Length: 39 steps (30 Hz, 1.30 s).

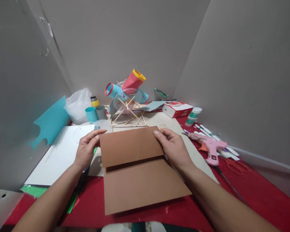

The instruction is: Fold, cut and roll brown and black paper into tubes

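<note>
A sheet of brown craft paper [145, 187] is held up in front of me, its upper part folded over toward me so that a flap hangs across it. My right hand [175, 148] pinches the fold near the top right corner, thumb in front and fingers behind. At the top left corner, my left hand [87, 148] grips the edge, its index finger along the top and partly behind the paper. Beyond the sheet stands a wooden stick frame [129, 112] carrying a red paper tube [134, 80] and blue paper tubes [114, 90].
To the right lie a pink glue gun [211, 146], red scissors [236, 166] and several white markers [214, 133]. A red-and-white box [177, 111] and stacked small tubs [193, 116] stand behind. White paper [55, 154], a plastic bag [77, 106] and blue paper [52, 120] occupy the left.
</note>
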{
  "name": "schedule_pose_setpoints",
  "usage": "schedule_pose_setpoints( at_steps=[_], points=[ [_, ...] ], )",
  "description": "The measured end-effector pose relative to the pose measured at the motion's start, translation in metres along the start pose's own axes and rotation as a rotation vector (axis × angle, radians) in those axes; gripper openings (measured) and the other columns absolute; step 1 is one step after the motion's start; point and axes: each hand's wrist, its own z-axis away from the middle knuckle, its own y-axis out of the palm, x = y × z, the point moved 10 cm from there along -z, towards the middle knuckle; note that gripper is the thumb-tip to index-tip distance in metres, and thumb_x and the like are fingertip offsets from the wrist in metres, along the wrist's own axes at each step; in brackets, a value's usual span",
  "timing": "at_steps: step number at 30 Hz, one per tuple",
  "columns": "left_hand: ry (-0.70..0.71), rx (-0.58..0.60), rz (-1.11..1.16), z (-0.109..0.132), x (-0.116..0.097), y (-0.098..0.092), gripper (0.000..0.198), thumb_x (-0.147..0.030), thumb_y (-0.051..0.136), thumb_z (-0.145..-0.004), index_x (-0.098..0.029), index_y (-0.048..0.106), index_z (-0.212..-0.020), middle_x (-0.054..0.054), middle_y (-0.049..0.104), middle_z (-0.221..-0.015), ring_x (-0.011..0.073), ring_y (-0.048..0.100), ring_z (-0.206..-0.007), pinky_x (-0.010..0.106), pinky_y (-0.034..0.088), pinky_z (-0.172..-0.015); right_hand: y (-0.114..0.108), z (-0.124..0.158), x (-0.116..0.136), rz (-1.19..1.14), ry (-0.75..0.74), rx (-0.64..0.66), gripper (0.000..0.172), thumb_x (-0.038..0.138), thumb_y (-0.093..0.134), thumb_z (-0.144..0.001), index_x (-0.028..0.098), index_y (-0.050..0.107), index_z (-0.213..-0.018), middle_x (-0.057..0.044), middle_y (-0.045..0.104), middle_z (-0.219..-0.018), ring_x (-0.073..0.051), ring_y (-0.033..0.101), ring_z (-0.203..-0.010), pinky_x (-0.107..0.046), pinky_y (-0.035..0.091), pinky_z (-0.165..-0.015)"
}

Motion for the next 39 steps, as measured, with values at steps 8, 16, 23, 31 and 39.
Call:
schedule_pose_setpoints(
  at_steps=[8, 16, 23, 31, 39],
  points=[
    [-0.078, 0.068, -0.061, -0.002, 0.004, 0.008, 0.036, -0.049, 0.064, -0.084, -0.02, 0.073, -0.102, 0.007, 0.075, -0.088, 0.0215, 0.068, -0.084, 0.028, 0.049, -0.073, 0.008, 0.009, 0.02, 0.193, -0.143, 0.033, 0.032, 0.05, 0.061, -0.083, 0.021, 0.057, -0.071, 0.003, 0.053, -0.062, -0.014, 0.048, -0.056, -0.024, 0.037, -0.05],
    [-0.227, 0.409, -0.303, 0.01, 0.026, 0.037, 0.032, -0.048, 0.063, -0.083, -0.018, 0.072, -0.077, 0.002, 0.068, -0.068, 0.0148, 0.058, -0.058, 0.023, 0.043, -0.054, 0.02, 0.013, 0.017, 0.204, -0.119, 0.136, 0.032, 0.049, 0.064, -0.082, 0.022, 0.052, -0.07, 0.005, 0.049, -0.057, -0.011, 0.043, -0.05, -0.022, 0.033, -0.046],
    [-0.04, 0.418, -0.523, 0.01, 0.015, 0.048, 0.03, -0.04, 0.053, -0.088, -0.017, 0.066, -0.073, 0.001, 0.062, -0.067, 0.0145, 0.054, -0.062, 0.023, 0.042, -0.056, -0.002, 0.002, 0.045, 0.316, -0.303, 0.022, 0.036, 0.048, 0.064, -0.082, 0.023, 0.06, -0.108, -0.008, 0.071, -0.103, -0.023, 0.066, -0.092, -0.035, 0.053, -0.078],
    [0.275, 0.521, -0.887, 0.026, 0.001, 0.085, 0.029, -0.031, 0.043, -0.095, -0.018, 0.063, -0.079, 0.002, 0.064, -0.069, 0.0151, 0.056, -0.064, 0.025, 0.04, -0.06, 0.082, 0.047, 0.044, 0.941, -0.775, 0.531, 0.024, 0.031, 0.052, -0.095, 0.02, 0.064, -0.114, -0.011, 0.072, -0.105, -0.025, 0.063, -0.098, -0.042, 0.041, -0.088],
    [0.697, 0.561, -1.344, 0.054, 0.0, 0.121, 0.023, -0.023, 0.044, -0.095, -0.018, 0.058, -0.078, 0.006, 0.064, -0.07, 0.0189, 0.057, -0.063, 0.03, 0.036, -0.058, 0.099, 0.063, 0.029, 0.914, -0.761, 0.723, 0.037, 0.035, 0.04, -0.101, 0.021, 0.064, -0.076, -0.004, 0.068, -0.07, -0.018, 0.059, -0.068, -0.033, 0.038, -0.073]
  ],
)
